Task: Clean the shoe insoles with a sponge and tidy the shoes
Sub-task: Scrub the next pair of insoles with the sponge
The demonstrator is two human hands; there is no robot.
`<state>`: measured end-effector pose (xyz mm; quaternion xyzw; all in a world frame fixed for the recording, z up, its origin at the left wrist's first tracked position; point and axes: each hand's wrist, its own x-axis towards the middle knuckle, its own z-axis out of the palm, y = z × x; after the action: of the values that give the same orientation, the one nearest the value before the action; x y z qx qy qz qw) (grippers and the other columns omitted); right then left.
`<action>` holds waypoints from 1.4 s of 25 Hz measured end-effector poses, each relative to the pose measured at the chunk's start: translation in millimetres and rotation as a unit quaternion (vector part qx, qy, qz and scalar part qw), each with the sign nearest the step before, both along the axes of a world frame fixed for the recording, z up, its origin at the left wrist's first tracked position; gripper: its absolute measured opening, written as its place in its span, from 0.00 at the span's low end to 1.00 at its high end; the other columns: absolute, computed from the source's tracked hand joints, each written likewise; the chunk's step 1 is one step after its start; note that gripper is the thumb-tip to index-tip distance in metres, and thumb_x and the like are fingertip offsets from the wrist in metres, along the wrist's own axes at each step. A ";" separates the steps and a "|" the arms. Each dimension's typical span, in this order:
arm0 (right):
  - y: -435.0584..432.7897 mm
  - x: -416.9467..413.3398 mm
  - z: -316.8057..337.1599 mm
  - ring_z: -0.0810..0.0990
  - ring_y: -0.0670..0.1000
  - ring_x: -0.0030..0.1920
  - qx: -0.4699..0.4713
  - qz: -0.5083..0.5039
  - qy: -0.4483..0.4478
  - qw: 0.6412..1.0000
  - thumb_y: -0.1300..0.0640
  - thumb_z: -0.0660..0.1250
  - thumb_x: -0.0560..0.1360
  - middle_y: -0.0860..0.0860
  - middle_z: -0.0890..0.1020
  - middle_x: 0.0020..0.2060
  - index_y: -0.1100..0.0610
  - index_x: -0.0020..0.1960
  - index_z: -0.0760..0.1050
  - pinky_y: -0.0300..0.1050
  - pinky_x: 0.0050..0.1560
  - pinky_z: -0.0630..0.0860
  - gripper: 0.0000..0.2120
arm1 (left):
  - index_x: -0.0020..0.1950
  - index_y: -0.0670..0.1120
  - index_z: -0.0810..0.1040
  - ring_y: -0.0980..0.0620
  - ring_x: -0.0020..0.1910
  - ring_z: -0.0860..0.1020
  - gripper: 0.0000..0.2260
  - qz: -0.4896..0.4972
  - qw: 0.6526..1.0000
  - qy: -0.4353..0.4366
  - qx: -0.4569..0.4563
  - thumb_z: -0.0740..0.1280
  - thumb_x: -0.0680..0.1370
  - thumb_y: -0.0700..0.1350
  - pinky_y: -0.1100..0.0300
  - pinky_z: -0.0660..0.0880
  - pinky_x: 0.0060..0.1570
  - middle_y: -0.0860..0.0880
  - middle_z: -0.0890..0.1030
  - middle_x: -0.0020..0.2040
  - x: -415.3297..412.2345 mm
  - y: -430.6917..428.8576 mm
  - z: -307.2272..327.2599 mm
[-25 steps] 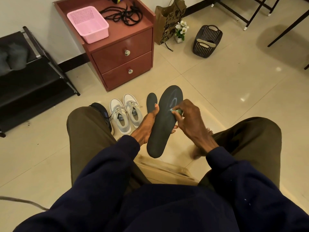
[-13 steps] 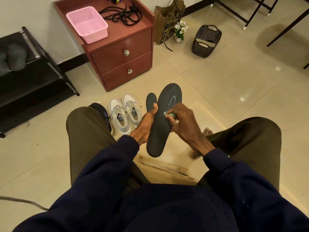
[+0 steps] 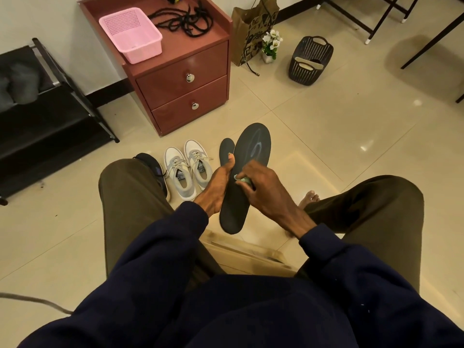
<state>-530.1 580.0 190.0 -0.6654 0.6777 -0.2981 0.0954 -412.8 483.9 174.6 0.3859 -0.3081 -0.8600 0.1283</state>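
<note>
Left hand [image 3: 216, 187] grips the insole [image 3: 252, 156] by its edge, held up btw the knees; right hand [image 3: 266, 190] pinches a green sponge [image 3: 243, 181] on its middle. Wet swirl near toe: cleaning prob. partway. 2nd insole [image 3: 226, 147], grey shoes [image 3: 187, 172] wait on floor. Left fingers hidden behind insole; sponge mostly covered.

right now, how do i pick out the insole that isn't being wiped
Find the red-brown drawer cabinet; grey sneakers stand just before it. Right of them a dark tip peeks out: the spare insole, smaller-looking than the held insole and without its pale wipe marks.
</note>
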 end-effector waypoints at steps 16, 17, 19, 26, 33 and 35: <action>-3.3 -46.8 0.0 0.78 0.52 0.45 -0.032 -0.151 -0.010 0.988 0.58 0.74 0.77 0.54 0.81 0.45 0.59 0.51 0.82 0.51 0.46 0.79 0.05 | 0.75 0.38 0.72 0.37 0.57 0.81 0.36 -0.031 0.996 0.051 0.067 0.55 0.83 0.67 0.42 0.80 0.58 0.34 0.79 0.65 -1.3 3.6 -0.2; -0.5 -48.8 -1.2 0.78 0.51 0.44 -0.033 -0.158 -0.016 0.987 0.58 0.73 0.77 0.53 0.81 0.44 0.59 0.50 0.82 0.51 0.45 0.79 0.05 | 0.74 0.38 0.72 0.37 0.58 0.81 0.34 -0.034 0.996 0.049 0.065 0.54 0.83 0.66 0.41 0.79 0.59 0.34 0.79 0.65 -1.6 5.3 -0.7; 3.2 -32.7 2.7 0.78 0.49 0.44 -0.026 -0.092 -0.042 0.995 0.58 0.73 0.77 0.52 0.81 0.45 0.59 0.50 0.83 0.49 0.45 0.78 0.04 | 0.72 0.42 0.75 0.41 0.56 0.83 0.30 -0.013 0.997 0.044 0.063 0.54 0.84 0.64 0.43 0.79 0.60 0.39 0.82 0.63 -2.1 3.1 -0.2; -3.9 -35.8 5.5 0.78 0.53 0.45 -0.044 -0.095 0.004 0.995 0.59 0.74 0.77 0.55 0.81 0.44 0.59 0.51 0.82 0.52 0.46 0.78 0.05 | 0.69 0.41 0.77 0.40 0.52 0.84 0.31 -0.027 0.996 0.054 0.058 0.55 0.83 0.66 0.45 0.82 0.53 0.37 0.83 0.60 -1.2 4.2 8.7; 1.7 -10.1 8.8 0.79 0.48 0.45 -0.014 0.008 -0.015 1.000 0.61 0.74 0.77 0.53 0.82 0.45 0.60 0.51 0.83 0.43 0.48 0.77 0.04 | 0.65 0.43 0.80 0.46 0.51 0.85 0.22 -0.006 0.995 0.069 0.068 0.57 0.86 0.57 0.52 0.83 0.50 0.42 0.84 0.60 -0.1 4.2 10.2; -4.9 -24.8 6.4 0.78 0.50 0.46 -0.042 -0.040 0.000 0.998 0.61 0.73 0.78 0.53 0.81 0.44 0.60 0.50 0.83 0.47 0.48 0.78 0.03 | 0.68 0.42 0.78 0.41 0.54 0.84 0.26 -0.029 0.993 0.069 0.086 0.55 0.85 0.61 0.45 0.81 0.54 0.39 0.83 0.61 0.2 5.1 7.6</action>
<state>-554.9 575.1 196.3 -0.6415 0.6903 -0.3299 0.0550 -412.6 489.0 182.2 0.3262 -0.2343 -0.9113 0.0908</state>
